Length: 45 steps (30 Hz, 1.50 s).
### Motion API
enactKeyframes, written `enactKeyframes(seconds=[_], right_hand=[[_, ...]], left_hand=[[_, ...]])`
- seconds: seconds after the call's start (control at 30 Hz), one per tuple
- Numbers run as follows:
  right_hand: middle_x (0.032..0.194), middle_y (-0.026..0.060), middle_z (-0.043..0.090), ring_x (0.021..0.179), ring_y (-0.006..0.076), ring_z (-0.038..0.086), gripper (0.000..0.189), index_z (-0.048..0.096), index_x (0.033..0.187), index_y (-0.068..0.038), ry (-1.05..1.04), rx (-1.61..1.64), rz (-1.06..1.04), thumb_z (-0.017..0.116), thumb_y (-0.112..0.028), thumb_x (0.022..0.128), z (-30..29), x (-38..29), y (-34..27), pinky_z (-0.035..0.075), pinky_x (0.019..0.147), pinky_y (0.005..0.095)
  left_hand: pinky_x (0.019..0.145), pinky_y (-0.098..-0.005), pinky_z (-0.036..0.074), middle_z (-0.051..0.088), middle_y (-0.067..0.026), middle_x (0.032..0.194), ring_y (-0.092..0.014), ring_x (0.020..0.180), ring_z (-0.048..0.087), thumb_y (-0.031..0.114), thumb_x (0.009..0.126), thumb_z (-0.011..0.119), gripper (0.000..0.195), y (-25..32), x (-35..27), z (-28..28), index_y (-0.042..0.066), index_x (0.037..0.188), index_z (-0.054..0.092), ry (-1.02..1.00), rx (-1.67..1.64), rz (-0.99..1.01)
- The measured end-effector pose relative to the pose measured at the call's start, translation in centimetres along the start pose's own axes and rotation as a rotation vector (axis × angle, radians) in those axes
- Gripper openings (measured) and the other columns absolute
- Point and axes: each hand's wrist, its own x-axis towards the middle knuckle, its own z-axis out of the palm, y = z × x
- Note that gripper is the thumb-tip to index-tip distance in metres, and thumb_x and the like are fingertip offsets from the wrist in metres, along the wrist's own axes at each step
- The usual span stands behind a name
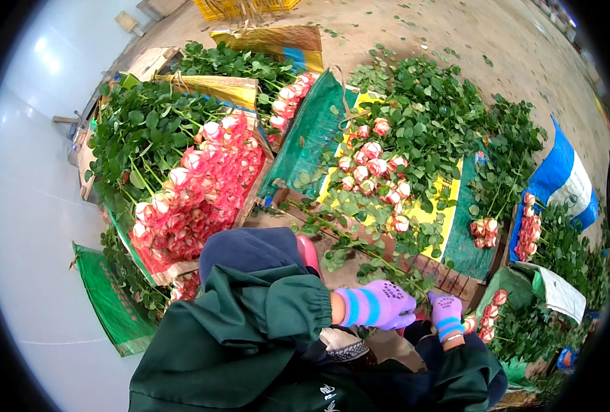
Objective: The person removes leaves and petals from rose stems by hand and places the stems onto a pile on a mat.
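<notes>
A long rose stem (356, 246) with leaves slants across my lap area from upper left to my right hand (445, 311). That hand, in a purple knit glove with a blue-striped cuff, is closed around the stem's upper part. A pink-and-white rose head (470, 323) shows just past it, apparently on the same stem. My left hand (379, 305), in a matching glove, is beside the stem with its fingers bent towards the right hand. Whether its fingertips grip anything is hidden. Leaves (374, 270) lie around the stem before me.
A large heap of pink roses (197, 190) lies in a wrap at my left. Ahead, loose roses (372, 167) rest on a green and yellow woven sheet (305, 139). Sorted bunches (484, 233) lie at right, near a blue-and-white sack (562, 175). A pale wall (37, 206) bounds the left.
</notes>
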Motion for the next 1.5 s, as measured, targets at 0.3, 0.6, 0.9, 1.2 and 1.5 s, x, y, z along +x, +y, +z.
enactKeyframes(seconds=[0.3, 0.6, 0.9, 1.2, 1.5], right_hand=[[0.082, 0.0098, 0.07, 0.07, 0.0255, 0.068, 0.018, 0.071, 0.076, -0.012, -0.078, 0.064, 0.174, 0.054, -0.016, 0.08, 3.9, 3.8, -1.5, 0.051, 0.053, 0.0402], [0.101, 0.0076, 0.065, 0.095, 0.0263, 0.064, 0.024, 0.061, 0.109, -0.016, 0.116, 0.334, 0.33, 0.046, -0.016, 0.09, 5.2, 9.9, -0.2, 0.046, 0.073, 0.043], [0.097, 0.0087, 0.067, 0.089, 0.0277, 0.066, 0.022, 0.067, 0.102, -0.015, 0.183, 0.372, 0.212, 0.052, -0.016, 0.085, 4.7, 10.9, 1.9, 0.051, 0.069, 0.0431], [0.1, 0.0106, 0.067, 0.093, 0.0257, 0.064, 0.033, 0.066, 0.11, -0.02, 0.483, 0.714, 0.005, 0.06, -0.017, 0.078, -10.7, -7.5, 12.2, 0.051, 0.08, 0.0352], [0.091, 0.0077, 0.066, 0.073, 0.0122, 0.063, 0.034, 0.062, 0.113, -0.002, 1.749, 1.678, 0.619, 0.065, -0.024, 0.087, -5.4, -21.9, 21.6, 0.049, 0.054, 0.0228]], left_hand=[[0.065, -0.0439, 0.048, 0.061, -0.0143, 0.074, -0.033, 0.073, 0.062, 0.037, 0.091, 0.051, 0.029, -0.8, 1.2, 1.1, 0.012, 0.102, 0.061, 0.056, 0.06, 0.161], [0.066, -0.0393, 0.049, 0.066, -0.0125, 0.078, -0.03, 0.071, 0.064, 0.034, 0.09, 0.054, 0.03, -0.2, 2.1, 0.5, 0.009, 0.105, 0.062, -0.107, -0.038, -0.06], [0.059, -0.0264, 0.046, 0.061, -0.0041, 0.072, -0.011, 0.061, 0.057, 0.023, 0.094, 0.052, 0.03, 0.0, 3.4, 0.0, 0.0, 0.112, 0.06, -0.229, -0.157, -0.167], [0.065, -0.0296, 0.047, 0.063, -0.0077, 0.077, -0.015, 0.068, 0.058, 0.032, 0.091, 0.055, 0.036, 1.2, 3.1, 0.0, 0.003, 0.112, 0.061, -0.219, -0.019, -0.15], [0.063, -0.0259, 0.047, 0.063, -0.0014, 0.078, -0.009, 0.066, 0.056, 0.026, 0.094, 0.053, 0.028, -4.4, 2.8, 0.6, 0.0, 0.099, 0.062, -0.164, -0.171, -0.346]])
